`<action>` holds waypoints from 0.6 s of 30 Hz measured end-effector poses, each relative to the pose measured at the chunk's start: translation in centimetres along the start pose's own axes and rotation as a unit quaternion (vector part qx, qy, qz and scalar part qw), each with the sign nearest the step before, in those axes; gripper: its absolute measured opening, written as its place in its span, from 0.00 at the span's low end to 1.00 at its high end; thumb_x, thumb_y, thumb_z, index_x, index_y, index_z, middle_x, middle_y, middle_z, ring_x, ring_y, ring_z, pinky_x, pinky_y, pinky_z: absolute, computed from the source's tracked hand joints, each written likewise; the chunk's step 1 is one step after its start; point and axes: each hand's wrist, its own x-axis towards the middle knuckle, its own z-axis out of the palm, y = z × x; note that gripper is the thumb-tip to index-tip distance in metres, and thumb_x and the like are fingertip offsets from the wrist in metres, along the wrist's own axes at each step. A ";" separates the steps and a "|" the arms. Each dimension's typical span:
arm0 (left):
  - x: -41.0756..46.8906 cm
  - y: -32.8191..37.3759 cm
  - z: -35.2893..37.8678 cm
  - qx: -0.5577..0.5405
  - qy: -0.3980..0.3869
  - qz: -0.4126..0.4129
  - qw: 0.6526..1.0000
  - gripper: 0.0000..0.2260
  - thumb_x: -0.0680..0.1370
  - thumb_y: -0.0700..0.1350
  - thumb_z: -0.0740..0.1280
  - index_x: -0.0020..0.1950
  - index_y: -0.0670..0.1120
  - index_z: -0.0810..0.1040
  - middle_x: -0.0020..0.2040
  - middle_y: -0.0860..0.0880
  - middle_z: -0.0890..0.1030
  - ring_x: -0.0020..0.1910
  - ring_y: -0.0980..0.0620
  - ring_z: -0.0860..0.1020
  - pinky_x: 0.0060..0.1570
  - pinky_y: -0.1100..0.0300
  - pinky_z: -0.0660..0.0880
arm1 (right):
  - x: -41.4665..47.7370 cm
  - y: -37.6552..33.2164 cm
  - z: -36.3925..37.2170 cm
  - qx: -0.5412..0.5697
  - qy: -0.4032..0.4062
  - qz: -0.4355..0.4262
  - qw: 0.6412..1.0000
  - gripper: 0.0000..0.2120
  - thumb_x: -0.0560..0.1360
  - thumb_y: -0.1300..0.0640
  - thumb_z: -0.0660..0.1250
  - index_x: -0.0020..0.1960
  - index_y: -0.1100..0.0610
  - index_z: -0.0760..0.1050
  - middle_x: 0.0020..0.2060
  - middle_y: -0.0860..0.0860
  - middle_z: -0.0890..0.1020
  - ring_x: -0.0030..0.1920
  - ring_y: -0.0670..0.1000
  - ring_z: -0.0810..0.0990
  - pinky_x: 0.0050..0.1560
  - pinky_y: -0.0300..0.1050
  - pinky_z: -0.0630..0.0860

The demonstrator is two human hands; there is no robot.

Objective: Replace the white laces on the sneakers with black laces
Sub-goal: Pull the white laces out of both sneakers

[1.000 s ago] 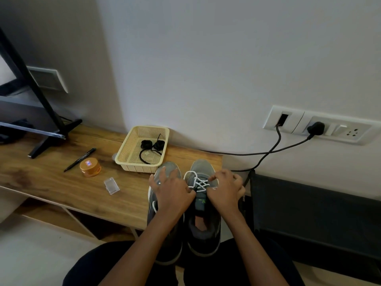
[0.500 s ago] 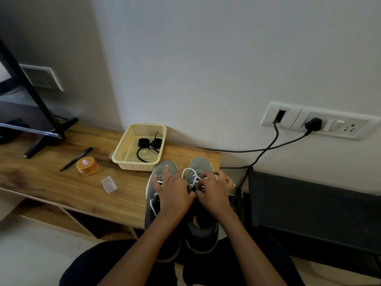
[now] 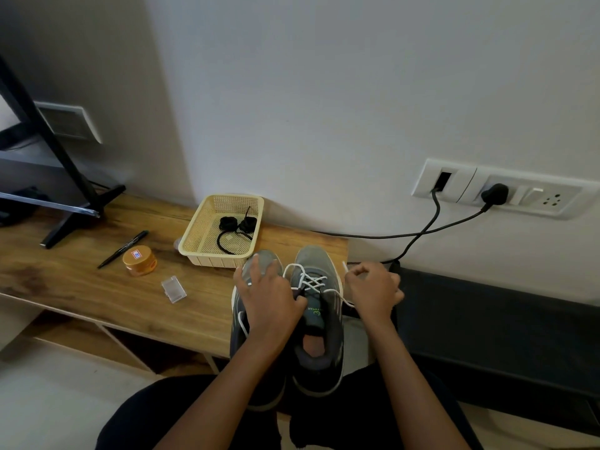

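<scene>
Two grey sneakers stand side by side at the table's near right corner, toes toward the wall. The right sneaker [image 3: 316, 332] carries a white lace [image 3: 310, 280] crisscrossed over its tongue. My right hand [image 3: 373, 289] pinches one end of that lace and holds it out to the right of the shoe. My left hand [image 3: 268, 298] lies over the left sneaker [image 3: 259, 264], its thumb and fingers at the right shoe's eyelets. Black laces [image 3: 232, 228] lie coiled in a yellow basket [image 3: 201, 241] behind the shoes.
On the wooden table [image 3: 81, 280] lie a black pen [image 3: 123, 248], an orange tin [image 3: 139, 261] and a small clear box [image 3: 174, 289]. A black stand [image 3: 65, 177] occupies the left. Cables [image 3: 422, 232] run from the wall sockets. A dark bench [image 3: 487, 319] sits right.
My right hand has moved out to the right, drawing a lace end away from the right sneaker. My left hand stays over the shoes.
</scene>
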 end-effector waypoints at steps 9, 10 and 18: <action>0.1 0.4 -0.1 0.018 -0.004 0.022 1.000 0.19 0.75 0.59 0.63 0.61 0.51 0.74 0.73 0.50 0.63 0.76 0.45 0.49 0.71 0.40 0.44 | -0.5 0.8 -1.2 -0.064 -0.020 -0.047 0.997 0.11 0.73 0.54 0.67 0.55 0.52 0.76 0.62 0.51 0.71 0.65 0.56 0.62 0.63 0.52 0.59; 0.2 0.6 0.1 0.003 -0.002 0.032 0.999 0.20 0.75 0.59 0.64 0.64 0.52 0.70 0.73 0.50 0.62 0.76 0.45 0.49 0.71 0.40 0.43 | -0.8 0.6 -1.0 -0.081 -0.056 -0.079 0.992 0.08 0.73 0.52 0.67 0.51 0.50 0.78 0.61 0.48 0.72 0.65 0.54 0.61 0.63 0.51 0.58; 1.5 1.4 2.1 0.004 -0.025 0.108 0.994 0.10 0.78 0.48 0.64 0.59 0.55 0.75 0.78 0.50 0.52 0.77 0.43 0.39 0.69 0.39 0.34 | -1.2 -0.1 1.3 -0.266 -0.159 -0.189 0.932 0.15 0.72 0.44 0.67 0.57 0.47 0.76 0.63 0.46 0.70 0.66 0.53 0.60 0.67 0.54 0.54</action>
